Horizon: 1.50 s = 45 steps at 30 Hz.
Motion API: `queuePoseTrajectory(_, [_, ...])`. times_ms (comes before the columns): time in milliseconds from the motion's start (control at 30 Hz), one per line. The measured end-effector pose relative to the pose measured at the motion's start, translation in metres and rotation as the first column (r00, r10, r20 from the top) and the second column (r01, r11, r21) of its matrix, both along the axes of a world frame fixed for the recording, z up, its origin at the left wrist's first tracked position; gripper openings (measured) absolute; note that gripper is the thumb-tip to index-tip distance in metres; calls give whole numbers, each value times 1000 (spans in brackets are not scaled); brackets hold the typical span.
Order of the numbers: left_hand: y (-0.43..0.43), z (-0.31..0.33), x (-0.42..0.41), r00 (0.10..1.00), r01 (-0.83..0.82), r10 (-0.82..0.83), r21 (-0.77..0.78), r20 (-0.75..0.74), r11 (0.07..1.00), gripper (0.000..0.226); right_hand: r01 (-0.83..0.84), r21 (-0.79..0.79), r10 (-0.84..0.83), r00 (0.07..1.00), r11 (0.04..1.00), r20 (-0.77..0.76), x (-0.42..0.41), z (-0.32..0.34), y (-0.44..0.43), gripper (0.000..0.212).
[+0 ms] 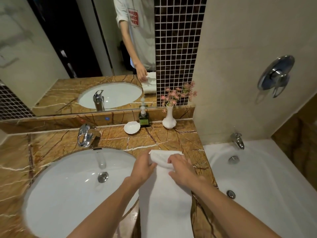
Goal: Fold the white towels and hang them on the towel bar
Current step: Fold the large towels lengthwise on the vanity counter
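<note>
A long white towel point(165, 200) lies on the brown marble counter point(151, 136) between the sink and the bathtub, its near end hanging over the front edge. The far end is lifted and folded back toward me. My left hand point(143, 166) grips the left side of that folded end. On the right side, my right hand point(182, 170) pinches the same end with curled fingers. No towel bar is in view.
A white oval sink point(68, 189) with a chrome faucet point(84, 135) sits left of the towel. At the back stand a white shell dish point(132, 127), a green soap pump point(143, 117) and a white vase of pink flowers point(169, 118). A white bathtub point(260, 172) lies right.
</note>
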<state>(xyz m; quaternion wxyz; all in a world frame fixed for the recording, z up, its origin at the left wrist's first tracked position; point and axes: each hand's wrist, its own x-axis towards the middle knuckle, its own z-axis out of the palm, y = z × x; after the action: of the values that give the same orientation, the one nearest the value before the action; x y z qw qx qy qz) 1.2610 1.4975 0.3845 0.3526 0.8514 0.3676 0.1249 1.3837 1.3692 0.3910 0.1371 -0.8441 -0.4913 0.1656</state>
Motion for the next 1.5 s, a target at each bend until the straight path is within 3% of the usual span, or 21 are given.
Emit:
queuePoseTrajectory(133, [-3, 12, 3, 1000, 12, -12, -32, 20, 999, 52, 48, 18, -45, 990, 999, -137, 1, 3, 1, 45])
queuePoseTrajectory(233, [-7, 27, 5, 997, 65, -64, -26, 52, 998, 37, 15, 11, -13, 973, 1000, -229, 5, 5, 6, 58])
queuePoseTrajectory(400, [-5, 49, -2, 980, 181, -181, -5, -81, 983, 26, 26, 14, -20, 958, 1000, -285, 16, 12, 14, 26])
queuePoseTrajectory(500, [-4, 55, -6, 968, 211, -209, 3, -143, 977, 22, 5, 29, 1, 976, 1000, -217, 18, 17, 15, 12])
queuePoseTrajectory(733, [-8, 58, -12, 982, 134, -127, 43, -139, 990, 14, -150, -59, 134, 966, 987, -221, 24, 21, 17, 20])
queuePoseTrajectory(1000, [1, 67, -21, 995, -8, 28, 208, -93, 978, 11, -62, 70, 74, 979, 996, -189, 48, 36, 10, 21])
queuePoseTrajectory(1300, [5, 64, -20, 990, -114, 125, 145, -69, 983, 19, -11, 88, 24, 988, 996, -153, 50, 38, 4, 11])
queuePoseTrajectory(1500, [7, 64, -20, 993, -63, 72, 103, -92, 993, 23, -5, 144, 31, 983, 990, -179, 50, 40, 3, 7])
